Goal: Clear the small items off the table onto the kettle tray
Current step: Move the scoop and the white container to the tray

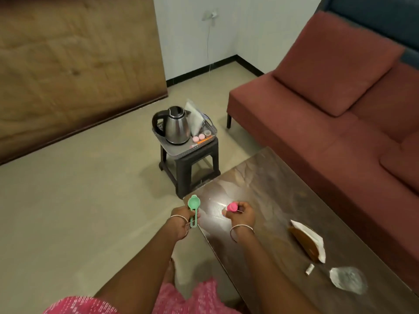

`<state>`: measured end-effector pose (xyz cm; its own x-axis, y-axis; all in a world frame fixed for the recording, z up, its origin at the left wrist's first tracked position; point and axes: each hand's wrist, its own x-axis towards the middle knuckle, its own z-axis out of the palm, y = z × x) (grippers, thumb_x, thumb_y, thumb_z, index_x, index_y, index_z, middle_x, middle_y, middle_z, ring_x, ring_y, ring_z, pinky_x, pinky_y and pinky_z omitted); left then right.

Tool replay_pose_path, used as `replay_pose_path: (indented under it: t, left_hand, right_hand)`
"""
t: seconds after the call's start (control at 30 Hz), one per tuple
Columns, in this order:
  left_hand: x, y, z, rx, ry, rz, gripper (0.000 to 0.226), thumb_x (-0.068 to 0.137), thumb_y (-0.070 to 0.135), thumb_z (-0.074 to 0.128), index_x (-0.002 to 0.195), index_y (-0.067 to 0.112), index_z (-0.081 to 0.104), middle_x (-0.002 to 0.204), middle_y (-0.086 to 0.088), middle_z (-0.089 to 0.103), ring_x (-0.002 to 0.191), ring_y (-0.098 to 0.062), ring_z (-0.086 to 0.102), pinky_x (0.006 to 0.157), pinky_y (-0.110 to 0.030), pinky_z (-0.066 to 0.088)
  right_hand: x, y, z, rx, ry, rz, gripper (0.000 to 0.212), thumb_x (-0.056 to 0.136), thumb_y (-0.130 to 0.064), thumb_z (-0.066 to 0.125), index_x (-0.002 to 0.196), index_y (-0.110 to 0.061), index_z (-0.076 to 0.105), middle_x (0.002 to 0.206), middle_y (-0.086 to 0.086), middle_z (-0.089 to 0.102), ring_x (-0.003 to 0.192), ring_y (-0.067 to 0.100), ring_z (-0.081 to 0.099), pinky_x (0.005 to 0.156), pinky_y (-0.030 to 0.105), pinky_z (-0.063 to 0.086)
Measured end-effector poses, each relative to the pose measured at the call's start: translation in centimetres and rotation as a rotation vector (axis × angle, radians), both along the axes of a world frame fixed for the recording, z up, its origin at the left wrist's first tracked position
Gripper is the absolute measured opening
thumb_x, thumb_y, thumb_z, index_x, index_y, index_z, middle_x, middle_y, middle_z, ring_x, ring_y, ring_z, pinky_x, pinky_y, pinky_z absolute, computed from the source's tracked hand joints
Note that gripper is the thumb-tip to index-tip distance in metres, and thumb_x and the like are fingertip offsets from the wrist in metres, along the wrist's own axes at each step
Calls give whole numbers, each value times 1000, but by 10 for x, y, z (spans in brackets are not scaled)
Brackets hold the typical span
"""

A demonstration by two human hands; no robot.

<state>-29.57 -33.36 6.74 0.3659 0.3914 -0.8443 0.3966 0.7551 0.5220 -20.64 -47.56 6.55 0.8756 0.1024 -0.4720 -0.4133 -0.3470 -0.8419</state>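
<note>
My left hand [181, 219] grips the handle of a small green scoop [194, 202] just past the near left corner of the dark glossy table [267, 184]. My right hand [241, 215] holds a small pink item [232, 206] with a thin stick just above the table's near left end. Ahead on a black stool stands the grey kettle tray [174, 150]. It carries a steel kettle [175, 125], white packets [195, 116], small pink items [197, 138] and a clear cup [207, 132].
On the table to my right lie a brown-and-white paper packet [308, 241], a small white tube [309, 269] and a crumpled clear wrapper [348, 279]. A red sofa [328, 105] runs along the table's far side. Beige floor [79, 189] lies between me and the black stool [192, 168].
</note>
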Motion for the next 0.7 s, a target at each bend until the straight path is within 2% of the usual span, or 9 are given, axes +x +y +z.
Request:
replay_pose_path:
  t: [0.1, 0.17, 0.3, 0.4, 0.57, 0.7]
  left_hand:
    - [3, 52, 0, 37, -11, -30, 36, 88, -20, 43, 121, -12, 56, 94, -23, 61, 49, -19, 65, 57, -33, 54]
    - [3, 83, 2, 45, -30, -88, 37, 87, -21, 47, 121, -11, 58, 89, -22, 64, 43, -13, 65, 55, -27, 56]
    - [0, 132, 5, 82, -41, -135, 37, 84, -18, 53, 118, -7, 62, 96, -22, 67, 51, -14, 68, 59, -27, 57]
    - [8, 165, -1, 62, -28, -137, 33, 87, -11, 56, 120, -6, 61, 93, -21, 66, 57, -18, 67, 57, -29, 57]
    - [27, 206, -14, 12, 31, -94, 29, 88, -5, 61, 116, 1, 60, 82, -16, 68, 55, -18, 69, 45, -27, 56]
    - [57, 241, -31, 54, 49, -143, 31, 84, -10, 63, 114, 1, 62, 96, -22, 68, 70, -25, 70, 51, -29, 58]
  right_hand:
    - [-6, 50, -2, -40, -12, 16, 40, 61, 14, 80, 77, -17, 61, 89, 22, 70, 86, 41, 68, 85, 54, 56]
    - [-7, 82, -1, -76, -12, 1, 37, 63, 8, 83, 76, -19, 61, 86, 15, 71, 84, 38, 68, 85, 49, 57]
    - [-6, 136, 1, -122, -17, -49, 31, 67, -4, 85, 78, -21, 63, 83, 5, 72, 82, 30, 69, 83, 39, 58]
    - [1, 165, -2, -147, -29, -45, 29, 68, -2, 83, 87, -16, 66, 89, 10, 72, 86, 32, 68, 87, 42, 57]
    - [33, 199, -15, -225, -45, 30, 31, 67, 0, 80, 85, -19, 64, 88, 7, 71, 84, 29, 67, 87, 42, 56]
    - [68, 235, -29, -261, -44, -37, 26, 68, -4, 79, 88, -15, 66, 90, 10, 71, 86, 32, 66, 87, 45, 56]
